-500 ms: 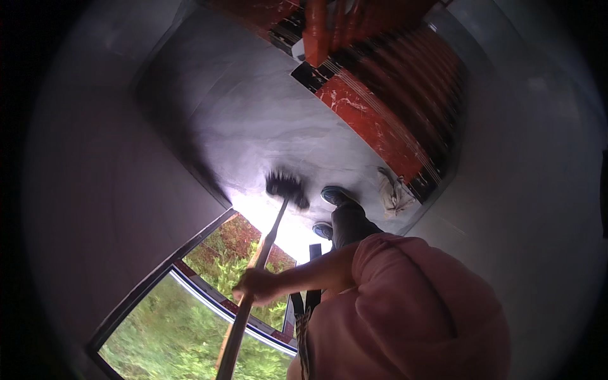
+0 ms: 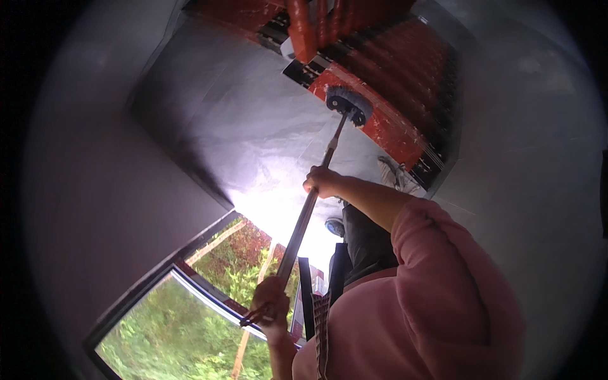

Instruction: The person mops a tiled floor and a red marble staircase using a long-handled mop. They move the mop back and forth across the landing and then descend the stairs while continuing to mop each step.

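Note:
A long-handled brush (image 2: 301,225) runs up from lower left to the middle of the head view. My right hand (image 2: 323,182) is closed round the upper part of its pole. My left hand (image 2: 271,301) grips the pole near its lower end, with the fingers wrapped round it. The brush head (image 2: 349,105), dark with grey bristles, appears over the red top step (image 2: 392,139) of a staircase. Whether the bristles touch the step I cannot tell.
Red stairs with dark edges lead away at upper right, beside a red railing post (image 2: 301,38). Crumpled pale cloth (image 2: 398,174) lies by the wall near the step. At lower left is a window (image 2: 171,323) with greenery outside. Grey floor (image 2: 234,107) spreads ahead.
The brush head has moved from the bright floor up and right to the red step. My right hand has moved up and right with the pole. My left hand has come into view.

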Tool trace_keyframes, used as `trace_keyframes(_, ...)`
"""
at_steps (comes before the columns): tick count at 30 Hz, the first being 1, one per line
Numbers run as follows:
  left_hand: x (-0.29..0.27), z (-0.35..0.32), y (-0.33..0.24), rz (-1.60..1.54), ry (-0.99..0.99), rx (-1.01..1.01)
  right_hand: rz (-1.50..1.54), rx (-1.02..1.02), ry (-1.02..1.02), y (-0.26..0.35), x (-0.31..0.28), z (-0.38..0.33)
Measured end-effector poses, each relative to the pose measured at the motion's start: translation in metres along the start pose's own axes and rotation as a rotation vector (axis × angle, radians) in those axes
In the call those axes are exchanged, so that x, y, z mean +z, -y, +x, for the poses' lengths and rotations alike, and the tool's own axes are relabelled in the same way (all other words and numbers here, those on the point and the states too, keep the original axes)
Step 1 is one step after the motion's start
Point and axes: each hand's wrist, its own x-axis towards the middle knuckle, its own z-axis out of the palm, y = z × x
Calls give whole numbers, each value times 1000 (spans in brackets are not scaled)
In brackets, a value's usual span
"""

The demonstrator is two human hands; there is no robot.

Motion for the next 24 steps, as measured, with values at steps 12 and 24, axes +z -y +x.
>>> trace_keyframes(12, -82, -57, -135, 282, 67, 36, 711, -147, 336, 282, 140, 5)
trace_keyframes(24, -82, 21, -204, 139, -56, 417, 958, -376, -38, 326, 68, 30)
